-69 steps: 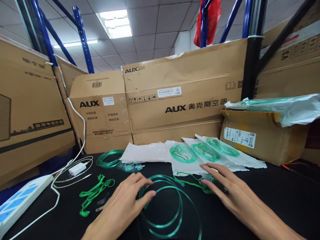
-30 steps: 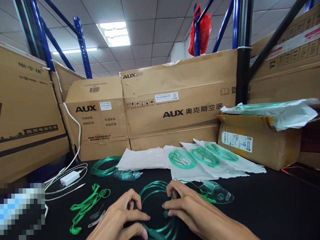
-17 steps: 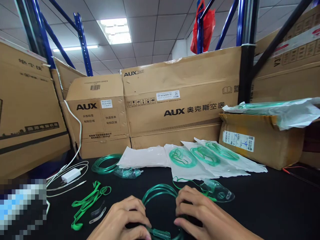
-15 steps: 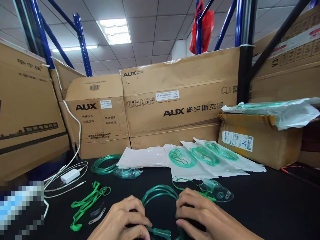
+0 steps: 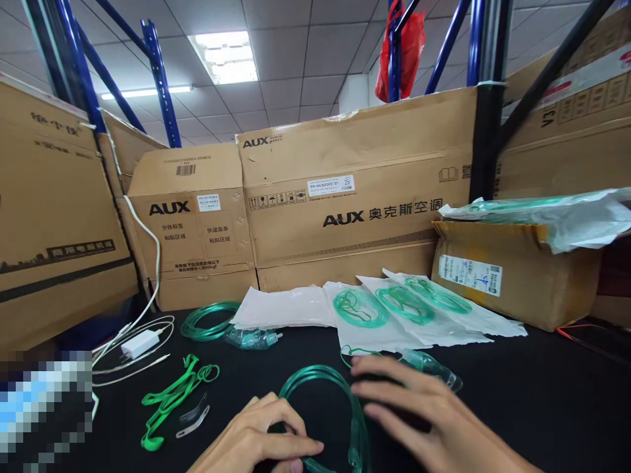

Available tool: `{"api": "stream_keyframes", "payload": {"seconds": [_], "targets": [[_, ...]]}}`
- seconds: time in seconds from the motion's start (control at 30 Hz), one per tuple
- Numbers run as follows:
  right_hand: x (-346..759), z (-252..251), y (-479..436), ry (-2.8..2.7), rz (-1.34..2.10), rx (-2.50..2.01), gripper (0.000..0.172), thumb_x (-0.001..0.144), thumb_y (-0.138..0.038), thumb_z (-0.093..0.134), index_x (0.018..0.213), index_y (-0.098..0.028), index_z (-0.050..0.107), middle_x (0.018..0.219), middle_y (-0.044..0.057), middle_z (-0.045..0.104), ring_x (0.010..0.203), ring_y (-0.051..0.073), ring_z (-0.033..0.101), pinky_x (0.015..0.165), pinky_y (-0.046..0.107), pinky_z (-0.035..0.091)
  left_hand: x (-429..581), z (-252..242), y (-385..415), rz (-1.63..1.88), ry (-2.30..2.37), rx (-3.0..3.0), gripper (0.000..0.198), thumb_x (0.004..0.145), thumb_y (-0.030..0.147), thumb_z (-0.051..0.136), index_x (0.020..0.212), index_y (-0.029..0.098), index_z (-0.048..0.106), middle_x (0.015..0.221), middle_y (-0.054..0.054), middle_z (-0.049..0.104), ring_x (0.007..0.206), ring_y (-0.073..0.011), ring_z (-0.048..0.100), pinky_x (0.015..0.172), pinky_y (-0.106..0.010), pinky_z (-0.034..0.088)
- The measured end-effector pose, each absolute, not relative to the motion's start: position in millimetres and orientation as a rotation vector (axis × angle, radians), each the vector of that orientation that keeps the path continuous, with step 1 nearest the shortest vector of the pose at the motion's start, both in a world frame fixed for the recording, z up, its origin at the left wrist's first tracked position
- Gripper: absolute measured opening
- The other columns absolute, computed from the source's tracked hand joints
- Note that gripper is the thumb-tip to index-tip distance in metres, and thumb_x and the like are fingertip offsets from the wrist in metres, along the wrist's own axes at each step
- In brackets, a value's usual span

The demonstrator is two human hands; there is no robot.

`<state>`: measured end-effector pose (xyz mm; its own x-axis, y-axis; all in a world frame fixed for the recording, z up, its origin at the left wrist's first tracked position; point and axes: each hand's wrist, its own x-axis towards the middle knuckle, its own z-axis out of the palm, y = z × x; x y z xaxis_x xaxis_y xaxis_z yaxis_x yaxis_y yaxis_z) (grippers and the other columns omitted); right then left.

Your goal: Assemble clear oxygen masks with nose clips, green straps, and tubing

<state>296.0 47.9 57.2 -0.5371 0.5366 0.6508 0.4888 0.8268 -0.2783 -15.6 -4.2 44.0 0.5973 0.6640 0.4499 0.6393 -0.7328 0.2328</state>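
Now the left hand (image 5: pixel 263 440) is low at the near edge of the black table (image 5: pixel 532 401), fingers curled and pinched closed on the green tubing coil (image 5: pixel 320 384), which lies on the table between both hands. The right hand (image 5: pixel 424 414) is over the right side of the coil with fingers spread and nearly flat; it is blurred, so I cannot tell if it grips anything. Just behind its fingers lies a clear mask (image 5: pixel 434 368), partly hidden by them. Left of the coil lie a bright green strap (image 5: pixel 172 397) and a small clear clip (image 5: pixel 193 418). Further back there are a second tubing coil (image 5: pixel 207 322), sealed white packets (image 5: pixel 379 312), a white charger (image 5: pixel 140 343) with its cable, and a wall of cardboard boxes (image 5: pixel 345 203).
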Motion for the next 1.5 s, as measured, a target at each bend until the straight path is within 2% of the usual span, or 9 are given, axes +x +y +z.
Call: {"api": "stream_keyframes", "payload": {"seconds": [0.13, 0.2, 0.3, 0.47, 0.63, 0.8, 1.03, 1.33, 1.5], "targets": [[321.6, 57.9, 61.3, -1.939, -0.121, -1.11, 0.044, 0.101, -0.047, 0.061, 0.133, -0.022, 0.076, 0.141, 0.016, 0.074, 0.125, 0.037, 0.074, 0.106, 0.055, 0.061, -17.8, 29.7, 8.3, 0.816, 1.053, 2.754, 0.027, 0.107, 0.046, 0.06, 0.126, 0.041, 0.079, 0.103, 0.001, 0.08, 0.093, -0.0176, 0.079, 0.111, -0.045, 0.055], [331.8, 53.2, 66.8, -1.898, -0.086, -1.286, 0.057, 0.096, -0.053, 0.064, 0.139, -0.016, 0.071, 0.137, 0.019, 0.077, 0.123, 0.042, 0.075, 0.104, 0.058, 0.061, -18.6, 23.1, 14.8, 0.862, 1.006, 2.775, 0.03, 0.107, 0.051, 0.059, 0.12, 0.039, 0.082, 0.096, 0.0, 0.08, 0.086, -0.0171, 0.077, 0.096, -0.034, 0.061], [340.6, 50.2, 69.7, -1.91, 0.059, -1.407, 0.057, 0.091, -0.054, 0.064, 0.13, -0.013, 0.075, 0.126, 0.018, 0.083, 0.113, 0.043, 0.079, 0.1, 0.056, 0.064, -18.8, 19.1, 17.7, 0.919, 1.006, 2.79, 0.035, 0.107, 0.054, 0.056, 0.112, 0.036, 0.086, 0.088, -0.002, 0.078, 0.076, -0.0165, 0.074, 0.079, -0.027, 0.06], [355.0, 87.3, 57.6, -1.754, -0.045, -1.321, 0.058, 0.082, -0.075, 0.066, 0.11, -0.028, 0.082, 0.112, 0.009, 0.088, 0.105, 0.044, 0.081, 0.092, 0.056, 0.066, -11.0, 37.8, 0.1, 0.8, 1.217, 2.708, 0.021, 0.101, 0.042, 0.073, 0.12, 0.04, 0.082, 0.099, 0.003, 0.079, 0.09, -0.016, 0.078, 0.1, -0.03, 0.057], [340.9, 125.5, 42.6, -1.768, -0.174, -1.155, 0.057, 0.084, -0.082, 0.063, 0.113, -0.036, 0.082, 0.119, 0.007, 0.084, 0.107, 0.04, 0.078, 0.095, 0.056, 0.062, 3.8, 51.8, -9.8, 0.797, 1.311, 2.642, 0.023, 0.103, 0.028, 0.071, 0.122, 0.039, 0.079, 0.099, 0.007, 0.08, 0.088, -0.0131, 0.079, 0.098, -0.026, 0.056], [291.8, 85.6, 45.5, -2.021, 0.398, -0.966, 0.026, 0.084, -0.045, 0.086, 0.109, -0.036, 0.086, 0.107, 0.003, 0.085, 0.101, 0.029, 0.08, 0.089, 0.039, 0.064, 12.7, 40.6, -4.7, 0.994, 1.477, 2.51, 0.018, 0.105, 0.034, 0.063, 0.118, 0.037, 0.076, 0.1, 0.009, 0.083, 0.08, -0.016, 0.078, 0.079, -0.025, 0.057], [276.5, 43.9, 47.6, -1.79, 0.839, -0.999, 0.042, 0.067, -0.032, 0.099, 0.106, -0.031, 0.083, 0.106, -0.001, 0.086, 0.104, 0.026, 0.08, 0.086, 0.027, 0.063, 17.1, 27.9, -3.6, 1.173, 1.451, 2.33, 0.018, 0.107, 0.03, 0.06, 0.117, 0.036, 0.073, 0.106, 0.007, 0.082, 0.093, -0.0181, 0.077, 0.085, -0.025, 0.056], [269.7, 43.7, 38.1, -1.914, 0.751, -0.943, 0.038, 0.07, -0.022, 0.099, 0.104, -0.034, 0.087, 0.104, -0.001, 0.088, 0.098, 0.026, 0.081, 0.086, 0.03, 0.064, 15.6, 24.1, -2.0, 1.22, 1.259, 2.399, 0.026, 0.106, 0.019, 0.062, 0.124, 0.036, 0.07, 0.109, 0.006, 0.08, 0.096, -0.0153, 0.078, 0.086, -0.021, 0.057], [269.0, 44.5, 35.2, -1.985, 0.701, -0.894, 0.053, 0.066, -0.012, 0.1, 0.112, -0.035, 0.086, 0.107, -0.004, 0.087, 0.099, 0.022, 0.081, 0.09, 0.024, 0.062, 16.3, 25.0, 0.0, 1.19, 1.213, 2.495, 0.017, 0.11, 0.027, 0.06, 0.123, 0.033, 0.069, 0.105, 0.004, 0.079, 0.091, -0.0147, 0.077, 0.084, -0.023, 0.055]]}}
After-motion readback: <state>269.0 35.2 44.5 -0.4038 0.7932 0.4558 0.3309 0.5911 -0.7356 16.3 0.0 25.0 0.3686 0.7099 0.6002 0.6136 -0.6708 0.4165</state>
